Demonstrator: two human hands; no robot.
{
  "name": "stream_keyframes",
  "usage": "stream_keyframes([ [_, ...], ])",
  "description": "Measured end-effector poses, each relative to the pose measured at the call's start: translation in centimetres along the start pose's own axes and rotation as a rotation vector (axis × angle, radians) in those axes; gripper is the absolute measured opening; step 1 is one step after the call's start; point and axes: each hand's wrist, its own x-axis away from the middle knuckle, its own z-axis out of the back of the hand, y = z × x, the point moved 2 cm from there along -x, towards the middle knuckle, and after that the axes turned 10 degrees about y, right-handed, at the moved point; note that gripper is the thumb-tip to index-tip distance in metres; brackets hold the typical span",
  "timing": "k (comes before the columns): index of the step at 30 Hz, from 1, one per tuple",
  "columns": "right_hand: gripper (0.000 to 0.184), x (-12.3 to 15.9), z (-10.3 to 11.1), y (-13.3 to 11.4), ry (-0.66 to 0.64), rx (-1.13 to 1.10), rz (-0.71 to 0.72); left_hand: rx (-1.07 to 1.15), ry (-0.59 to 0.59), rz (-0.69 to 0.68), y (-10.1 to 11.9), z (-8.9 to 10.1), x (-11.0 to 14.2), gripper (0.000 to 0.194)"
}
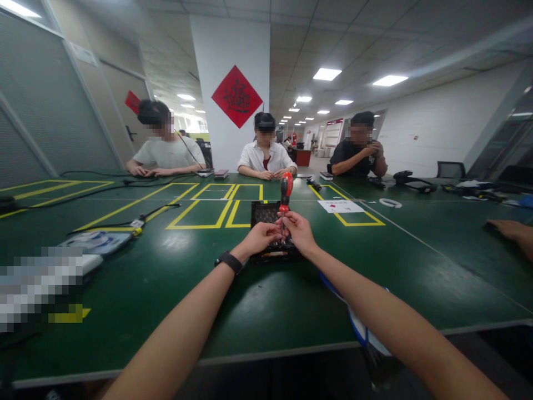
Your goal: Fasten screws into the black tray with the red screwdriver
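Observation:
A screwdriver [286, 191] with a red and black handle stands upright in front of me, handle on top. My right hand [298, 232] has its fingers closed around the metal shaft, just below the handle. Close beside it, the fingers of my left hand [263, 238] are pinched together near the lower shaft; what they hold is too small to make out. Both hands are over a black case [259, 210] on the table, which has small compartments or parts inside. The screwdriver's tip is hidden among my fingers.
The green table [200, 311] carries yellow tape outlines. A white paper [340, 206] and a white tape ring [390, 203] lie to the right, a plastic bag [100, 240] and cables to the left. Three people sit opposite; another person's hand [510, 229] rests at the right.

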Motion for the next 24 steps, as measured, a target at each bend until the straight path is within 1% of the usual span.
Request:
stream_keyframes([
  [2,0.027,-0.09,0.06,0.2,0.032,-0.018,0.006,0.015,0.018,0.017,-0.12,-0.02,-0.02,0.024],
  [5,0.025,-0.21,0.12,0.33,0.076,-0.048,0.038,0.001,0.094,0.054,-0.2,0.0,-0.01,0.027],
  [10,0.026,-0.08,-0.06,0.13,0.082,-0.063,0.057,-0.026,0.162,0.044,0.18,-0.14,0.1,0.029],
  [14,0.028,0.22,-0.29,0.16,0.066,-0.067,0.044,-0.032,0.155,0.04,0.07,-0.32,0.06,0.028],
  [17,0.027,0.28,-0.34,0.25,0.031,-0.047,0.033,-0.018,0.148,0.025,-0.02,-0.35,0.03,0.027],
  [21,0.026,0.13,-0.24,0.27,-0.033,-0.011,0.025,-0.029,0.088,-0.041,0.41,-0.31,0.13,0.024],
  [24,0.031,-0.01,-0.13,0.32,-0.054,-0.032,0.023,-0.055,0.061,-0.076,0.59,-0.09,0.18,0.022],
])
